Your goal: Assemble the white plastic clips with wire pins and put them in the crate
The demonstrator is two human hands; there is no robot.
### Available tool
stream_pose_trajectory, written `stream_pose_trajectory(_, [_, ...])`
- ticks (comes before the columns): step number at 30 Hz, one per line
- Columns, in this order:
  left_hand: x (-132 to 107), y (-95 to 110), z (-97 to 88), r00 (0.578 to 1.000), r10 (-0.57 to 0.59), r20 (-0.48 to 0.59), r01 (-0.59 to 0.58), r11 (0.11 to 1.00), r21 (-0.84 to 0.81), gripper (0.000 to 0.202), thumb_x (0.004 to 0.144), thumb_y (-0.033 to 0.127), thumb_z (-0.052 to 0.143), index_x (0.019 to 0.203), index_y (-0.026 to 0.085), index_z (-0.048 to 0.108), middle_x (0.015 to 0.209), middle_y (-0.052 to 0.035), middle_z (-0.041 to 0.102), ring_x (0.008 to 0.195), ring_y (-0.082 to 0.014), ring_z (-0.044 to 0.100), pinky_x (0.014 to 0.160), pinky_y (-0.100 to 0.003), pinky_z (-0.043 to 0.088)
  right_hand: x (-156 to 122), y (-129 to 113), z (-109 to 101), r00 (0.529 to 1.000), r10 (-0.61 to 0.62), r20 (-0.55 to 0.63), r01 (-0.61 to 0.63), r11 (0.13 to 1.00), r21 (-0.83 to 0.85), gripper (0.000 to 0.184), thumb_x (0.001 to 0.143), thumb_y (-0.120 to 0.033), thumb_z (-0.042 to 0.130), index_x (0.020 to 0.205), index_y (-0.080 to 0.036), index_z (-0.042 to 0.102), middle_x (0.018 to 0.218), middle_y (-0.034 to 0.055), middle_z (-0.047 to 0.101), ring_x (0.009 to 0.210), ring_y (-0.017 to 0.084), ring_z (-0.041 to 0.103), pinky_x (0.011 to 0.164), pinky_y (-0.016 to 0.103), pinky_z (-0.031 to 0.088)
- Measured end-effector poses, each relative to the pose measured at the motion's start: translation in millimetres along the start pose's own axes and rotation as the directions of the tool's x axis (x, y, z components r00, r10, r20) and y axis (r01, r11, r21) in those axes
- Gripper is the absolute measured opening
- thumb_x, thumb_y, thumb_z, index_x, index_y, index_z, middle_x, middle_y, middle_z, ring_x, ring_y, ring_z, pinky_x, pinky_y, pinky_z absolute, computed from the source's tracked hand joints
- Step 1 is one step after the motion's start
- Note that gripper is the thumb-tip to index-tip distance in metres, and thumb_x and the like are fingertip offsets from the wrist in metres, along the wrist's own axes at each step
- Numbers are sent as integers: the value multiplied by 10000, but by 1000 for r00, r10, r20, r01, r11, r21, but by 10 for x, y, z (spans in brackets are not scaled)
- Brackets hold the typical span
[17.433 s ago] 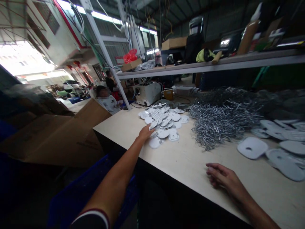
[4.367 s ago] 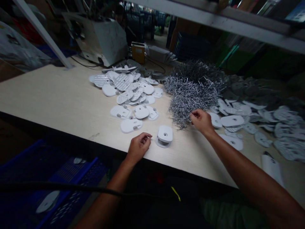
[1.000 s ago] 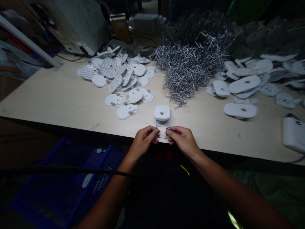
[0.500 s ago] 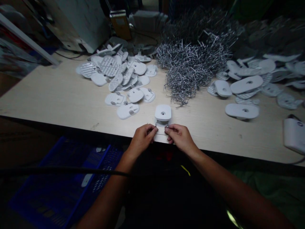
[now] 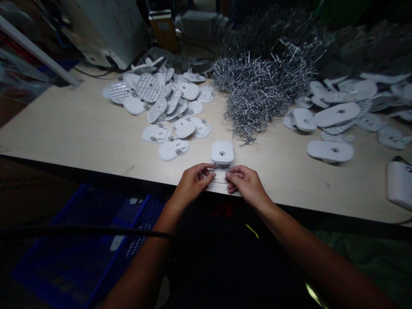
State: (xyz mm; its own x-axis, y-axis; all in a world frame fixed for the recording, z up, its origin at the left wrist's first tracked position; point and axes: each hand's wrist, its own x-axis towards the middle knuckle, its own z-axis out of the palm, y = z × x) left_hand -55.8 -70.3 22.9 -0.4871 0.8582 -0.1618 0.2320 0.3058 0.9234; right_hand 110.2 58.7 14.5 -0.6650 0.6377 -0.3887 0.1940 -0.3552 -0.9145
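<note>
Far left, near side: a blue perforated plastic crate [image 5: 141, 214] sits below the edge of a pale worktable [image 5: 74, 120], with a white piece [image 5: 116, 243] lying in it and a black cable [image 5: 86, 233] crossing above. We judge the crate is kept there because it is within easy reach of the person's seat.

Moving right, a loose pile of white ribbed plastic plates [image 5: 148, 87] lies on the far left of the table, the nearest ones just beyond the hands. At the near edge, the left hand [image 5: 192, 184] is curled, its thumb and fingertips closed in a pinch at the left end of a thin bent wire clip [image 5: 221, 171]. The clip lies against the near side of a white plastic part [image 5: 222, 152]. The right hand [image 5: 246, 185] mirrors this at the clip's other end, and the wire is too thin to show exactly how it sits. Working at the edge appears to give both wrists support and keep the part steady.

Farther right rises a tangled heap of metal wire clips [image 5: 267, 94], central to both piles. Beyond it lies a second spread of white plates [image 5: 337, 114].
</note>
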Motion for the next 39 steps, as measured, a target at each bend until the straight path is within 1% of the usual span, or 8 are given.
stream_pose_trajectory(7, [130, 35, 32, 998, -50, 49, 55, 992, -109, 378, 880, 392, 721, 1158, 136, 709, 726, 15, 635, 479, -106, 578, 418, -202, 429, 97, -25, 9, 996, -77, -47, 78, 997, 25, 404, 766, -471, 820, 921, -220, 544, 709, -5, 692, 550, 173, 666, 475, 283, 593])
stream_pose_trajectory(17, [189, 46, 51, 995, -86, 43, 92, 986, -142, 394, 851, 443, 739, 1099, 148, 658, 721, 22, 616, 470, -125, 580, 409, -227, 460, 194, -71, 26, 998, -38, -54, 42, 996, 76, 474, 720, -513, 851, 890, -222, 517, 715, -6, 679, 531, 171, 662, 458, 291, 606])
stream_pose_trajectory(20, [152, 60, 20, 999, -34, -18, 34, 999, -22, 425, 863, 469, 750, 1141, 158, 675, 807, -8, 663, 551, -126, 611, 497, -231, 478, 142, -104, 19, 999, 14, -34, -10, 992, 123, 491, 711, -506, 869, 894, -219, 515, 728, -6, 679, 534, 166, 660, 471, 297, 615])
stream_pose_trajectory(24, [85, 136, -43, 995, 73, -68, -61, 984, 165, 642, 818, 418, 831, 1382, 206, 608, 1112, -72, 704, 750, -146, 657, 700, -277, 552, -25, -143, -54, 994, 104, 17, -106, 974, 199, 465, 713, -440, 899, 891, -209, 537, 734, -1, 681, 571, 157, 672, 535, 285, 624])
stream_pose_trajectory(28, [92, 228, -104, 978, 169, 119, -184, 974, 129, 661, 845, 339, 807, 1465, 282, 584, 1389, -105, 629, 872, -158, 681, 765, -288, 569, -178, -178, -161, 977, 192, 90, -211, 925, 318, 441, 685, -351, 941, 882, -194, 579, 785, -4, 675, 641, 145, 679, 631, 298, 645])
stream_pose_trajectory(31, [134, 264, -131, 950, 225, 215, -246, 966, 75, 473, 886, 281, 734, 1356, 254, 681, 1371, -104, 637, 856, -142, 682, 738, -262, 555, -219, -203, -213, 968, 206, 141, -247, 880, 405, 438, 672, -298, 960, 894, -186, 600, 845, 4, 685, 680, 141, 690, 682, 296, 648])
stream_pose_trajectory(34, [166, 222, -100, 944, 243, 224, -265, 961, 74, 434, 872, 218, 712, 1305, 237, 714, 1266, -91, 680, 815, -131, 667, 700, -246, 529, -209, -206, -235, 975, 199, 97, -221, 844, 489, 478, 649, -244, 976, 943, -191, 602, 878, 13, 707, 734, 148, 715, 746, 280, 645])
stream_pose_trajectory(39, [184, 15, 87, 949, 314, 36, -315, 947, 66, 397, 847, 175, 721, 1239, 231, 749, 1156, -68, 696, 719, -104, 606, 685, -250, 508, -167, -171, -295, 992, 126, 7, -118, 899, 422, 566, 659, -318, 985, 1040, -215, 580, 892, 12, 715, 734, 169, 723, 737, 311, 653])
